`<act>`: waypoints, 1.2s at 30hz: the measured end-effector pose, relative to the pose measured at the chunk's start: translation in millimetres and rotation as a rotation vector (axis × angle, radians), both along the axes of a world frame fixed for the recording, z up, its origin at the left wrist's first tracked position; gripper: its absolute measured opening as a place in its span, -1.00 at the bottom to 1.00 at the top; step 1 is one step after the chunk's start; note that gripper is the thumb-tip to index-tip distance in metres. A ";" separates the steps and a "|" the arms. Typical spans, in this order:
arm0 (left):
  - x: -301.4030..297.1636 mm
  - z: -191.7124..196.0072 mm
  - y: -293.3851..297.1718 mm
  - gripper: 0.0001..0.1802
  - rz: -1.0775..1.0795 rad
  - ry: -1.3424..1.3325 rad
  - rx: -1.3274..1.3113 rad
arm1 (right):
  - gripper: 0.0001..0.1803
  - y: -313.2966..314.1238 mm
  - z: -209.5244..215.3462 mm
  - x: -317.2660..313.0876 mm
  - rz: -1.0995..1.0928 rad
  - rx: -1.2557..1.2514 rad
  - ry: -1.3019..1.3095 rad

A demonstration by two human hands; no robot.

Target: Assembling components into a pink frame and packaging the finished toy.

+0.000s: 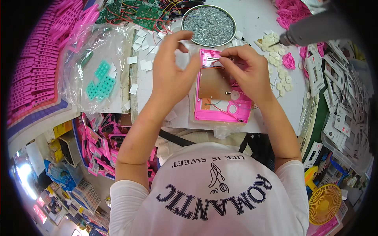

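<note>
Pink casing (208,115): lying flat on the desk, just right of the left hand (170,65) and directly beneath the fingertips of the right hand (249,67); fitted with a brown board (212,86) and crossed by thin red wires (214,67).
Left fingers: raised beside the casing's far end, loosely curved, with a wide gap between thumb and forefinger; gripping nothing visible.
Right fingers: drawn nearly together, thumb to forefinger, over the casing's far end; whether closed on a wire or merely touching, impossible to tell.
Desk (256,15): white-topped and crowded, strewn with white square pads (134,88) to the left, white discs (275,51) and pink round parts (288,61) to the right.
Round tin (235,28): set just beyond the casing, filled with small silvery metal pieces (208,24).
Grey tool (315,29): jutting in from the upper right, thin tip above the discs.
Clear bag (73,84): spread at left, with turquoise keypads (104,84) inside.
Far left: stacked with pink panels (35,67); beyond the bag, heaped with green circuit boards (147,15) and wires.
Right side: piled with white cassette-shaped parts (342,114).
Below: pink and black parts (96,147) at left, a yellow fan (325,204) at lower right.
</note>
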State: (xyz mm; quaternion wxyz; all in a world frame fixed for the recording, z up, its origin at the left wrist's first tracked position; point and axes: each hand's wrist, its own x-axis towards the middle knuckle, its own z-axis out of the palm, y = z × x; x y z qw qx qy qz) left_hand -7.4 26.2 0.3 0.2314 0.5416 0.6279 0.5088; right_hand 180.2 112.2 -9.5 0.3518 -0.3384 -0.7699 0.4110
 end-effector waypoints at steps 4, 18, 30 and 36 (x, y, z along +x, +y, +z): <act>11.9 2.0 24.3 -0.68 -0.325 0.123 -0.152 | -0.83 -0.5 0.5 12.7 -0.039 0.257 -0.030; 21.0 -14.2 21.7 -0.85 -0.255 0.063 0.012 | -0.71 -17.1 5.3 33.9 -0.082 0.107 -0.048; 11.5 -8.5 15.0 -0.90 -0.414 0.277 0.170 | -0.43 12.2 27.4 49.8 0.128 0.297 -0.191; 11.3 -10.5 12.1 -0.88 -0.403 0.292 0.104 | -0.48 172.6 -23.7 67.9 -0.015 0.406 -0.452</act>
